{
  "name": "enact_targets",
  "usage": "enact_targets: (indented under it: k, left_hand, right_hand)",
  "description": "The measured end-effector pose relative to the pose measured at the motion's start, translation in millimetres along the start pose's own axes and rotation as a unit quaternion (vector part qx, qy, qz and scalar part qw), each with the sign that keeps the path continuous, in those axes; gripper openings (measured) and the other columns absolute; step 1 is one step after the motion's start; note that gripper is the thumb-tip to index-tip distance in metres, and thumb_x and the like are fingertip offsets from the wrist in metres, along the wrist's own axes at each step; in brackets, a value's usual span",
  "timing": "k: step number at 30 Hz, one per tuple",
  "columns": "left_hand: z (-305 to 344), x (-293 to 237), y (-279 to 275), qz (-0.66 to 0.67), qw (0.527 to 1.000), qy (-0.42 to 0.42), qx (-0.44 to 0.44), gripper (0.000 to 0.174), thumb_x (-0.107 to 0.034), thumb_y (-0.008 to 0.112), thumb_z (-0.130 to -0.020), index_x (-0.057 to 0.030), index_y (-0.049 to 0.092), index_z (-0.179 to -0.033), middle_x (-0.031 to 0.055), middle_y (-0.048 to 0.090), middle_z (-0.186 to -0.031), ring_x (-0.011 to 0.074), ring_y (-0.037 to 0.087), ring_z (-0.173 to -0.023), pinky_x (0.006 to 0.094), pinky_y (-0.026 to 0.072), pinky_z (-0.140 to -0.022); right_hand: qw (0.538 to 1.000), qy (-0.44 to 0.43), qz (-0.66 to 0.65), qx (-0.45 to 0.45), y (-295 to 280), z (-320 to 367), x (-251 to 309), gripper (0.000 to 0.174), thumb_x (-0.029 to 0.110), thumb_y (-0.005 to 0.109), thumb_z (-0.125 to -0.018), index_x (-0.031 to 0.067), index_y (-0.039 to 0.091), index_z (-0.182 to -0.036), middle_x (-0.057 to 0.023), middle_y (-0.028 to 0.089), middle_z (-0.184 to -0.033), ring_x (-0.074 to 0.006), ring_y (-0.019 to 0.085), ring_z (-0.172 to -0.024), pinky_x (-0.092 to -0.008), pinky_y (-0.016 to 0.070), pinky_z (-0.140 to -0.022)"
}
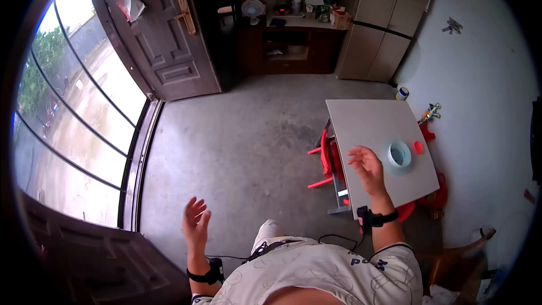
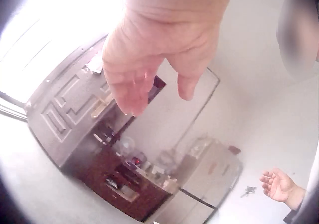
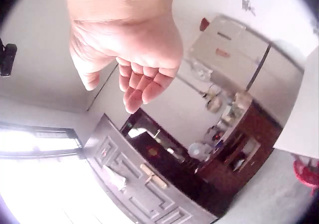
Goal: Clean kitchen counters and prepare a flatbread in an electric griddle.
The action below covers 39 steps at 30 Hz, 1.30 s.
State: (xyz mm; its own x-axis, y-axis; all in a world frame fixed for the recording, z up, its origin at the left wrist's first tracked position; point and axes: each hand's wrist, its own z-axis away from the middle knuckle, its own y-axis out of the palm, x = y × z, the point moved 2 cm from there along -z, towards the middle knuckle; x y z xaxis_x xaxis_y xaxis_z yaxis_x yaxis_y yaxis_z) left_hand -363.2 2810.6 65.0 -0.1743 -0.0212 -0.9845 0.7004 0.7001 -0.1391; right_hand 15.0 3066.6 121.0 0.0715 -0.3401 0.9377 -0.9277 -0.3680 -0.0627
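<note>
My left hand [image 1: 195, 223] is raised over the floor at the lower left, fingers loosely bent and holding nothing. In the left wrist view the same hand [image 2: 159, 54] hangs with thumb and fingers apart. Over the near left part of the light table [image 1: 367, 121], my right hand [image 1: 368, 172] is held up, its palm bare in the right wrist view. The nearest thing to it is a pale blue bowl [image 1: 390, 155] with something dark inside. A small red lid-like disc [image 1: 418, 147] lies beside the bowl.
Red stools [image 1: 326, 158] stand around the table, against the right wall. A jar [image 1: 402, 94] and a colourful toy-like object [image 1: 432, 112] are past its far edge. Ahead are a wooden cabinet [image 1: 248, 51] and a fridge [image 1: 372, 51]. On the left is an open door [image 1: 164, 51].
</note>
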Motion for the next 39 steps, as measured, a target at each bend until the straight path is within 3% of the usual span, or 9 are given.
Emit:
enact_targets:
  k: [5, 10, 16, 20, 26, 31, 34, 39]
  left_hand:
    - [-96.7, 27.7, 29.8, -0.019, 0.997, -0.062, -0.046, 0.048, -0.006, 0.063, -0.082, -0.0011, 0.043, -0.125, 0.0155, 0.057, -0.113, 0.0204, 0.057, -0.1, 0.0299, 0.0475, -0.083]
    - [-251.9, 30.5, 101.4, 0.022, 1.0, -0.016, -0.002, 0.047, -0.005, 0.061, -0.082, -0.001, 0.043, -0.125, 0.0143, 0.058, -0.112, 0.0193, 0.057, -0.1, 0.0294, 0.0479, -0.082]
    - [-424.0, -20.3, 240.7, -0.053, 0.986, 0.069, 0.143, 0.05, -0.006, 0.066, -0.08, -0.0017, 0.044, -0.125, 0.0148, 0.059, -0.112, 0.0213, 0.059, -0.099, 0.0308, 0.0492, -0.081]
    - [-509.9, -13.5, 308.9, -0.069, 0.982, 0.091, 0.151, 0.051, -0.01, 0.067, -0.079, -0.0016, 0.045, -0.124, 0.0145, 0.059, -0.113, 0.0221, 0.059, -0.099, 0.0316, 0.049, -0.082]
    - [-611.9, 2.9, 350.6, -0.049, 0.994, 0.036, 0.093, 0.051, -0.01, 0.066, -0.08, -0.0011, 0.044, -0.125, 0.015, 0.058, -0.113, 0.0204, 0.058, -0.1, 0.0301, 0.0478, -0.083]
    - [-677.9, 19.2, 341.7, -0.008, 0.999, -0.009, -0.048, 0.049, -0.004, 0.062, -0.081, -0.0018, 0.043, -0.126, 0.0136, 0.058, -0.113, 0.0185, 0.057, -0.098, 0.0287, 0.0478, -0.081]
    - [-722.4, 50.4, 345.8, -0.015, 0.995, -0.044, -0.091, 0.048, -0.006, 0.063, -0.082, -0.0018, 0.044, -0.125, 0.0154, 0.057, -0.113, 0.0202, 0.057, -0.098, 0.03, 0.0474, -0.081]
    - [-820.0, 53.5, 371.7, -0.029, 0.994, -0.031, -0.097, 0.05, -0.011, 0.065, -0.082, -0.0008, 0.043, -0.125, 0.0162, 0.058, -0.112, 0.021, 0.058, -0.098, 0.0303, 0.0476, -0.082]
  right_hand:
    - [0.996, -0.037, 0.065, 0.048, 20.3, -130.4, -36.9, 0.037, 0.015, 0.065, -0.082, -0.0001, 0.051, -0.113, -0.0093, 0.062, -0.102, -0.0114, 0.059, -0.083, -0.0253, 0.0482, -0.075]
    - [0.995, -0.016, 0.096, -0.026, -4.3, -225.9, -81.4, 0.037, 0.012, 0.064, -0.081, 0.0005, 0.051, -0.114, -0.0088, 0.062, -0.101, -0.0114, 0.059, -0.081, -0.0251, 0.0475, -0.076]
    - [0.986, 0.008, 0.114, -0.122, -78.5, -318.4, -131.1, 0.036, 0.007, 0.059, -0.083, 0.0013, 0.05, -0.117, -0.0103, 0.06, -0.105, -0.0124, 0.058, -0.084, -0.0274, 0.0457, -0.078]
    - [0.986, 0.032, 0.087, -0.142, -109.4, -403.5, -190.1, 0.034, 0.007, 0.058, -0.085, 0.0015, 0.05, -0.117, -0.01, 0.06, -0.104, -0.0131, 0.058, -0.084, -0.0282, 0.0455, -0.08]
    - [0.994, 0.033, 0.028, -0.099, -109.3, -599.5, -255.9, 0.033, 0.005, 0.058, -0.084, 0.0009, 0.05, -0.116, -0.0091, 0.06, -0.104, -0.0121, 0.057, -0.088, -0.024, 0.047, -0.076]
    - [0.997, 0.041, 0.018, 0.059, -51.9, -764.3, -320.5, 0.035, 0.012, 0.061, -0.084, 0.0032, 0.051, -0.116, -0.0063, 0.06, -0.105, -0.0094, 0.056, -0.087, -0.023, 0.0468, -0.075]
    - [0.993, 0.037, 0.036, 0.111, -13.2, -838.0, -355.0, 0.039, 0.018, 0.064, -0.083, 0.0041, 0.05, -0.117, -0.0068, 0.06, -0.105, -0.0096, 0.057, -0.084, -0.0237, 0.047, -0.075]
    - [0.983, 0.063, 0.069, 0.156, 26.1, -934.1, -429.7, 0.049, 0.022, 0.067, -0.08, 0.0033, 0.047, -0.121, -0.0118, 0.057, -0.111, -0.0146, 0.059, -0.088, -0.0276, 0.0492, -0.076]
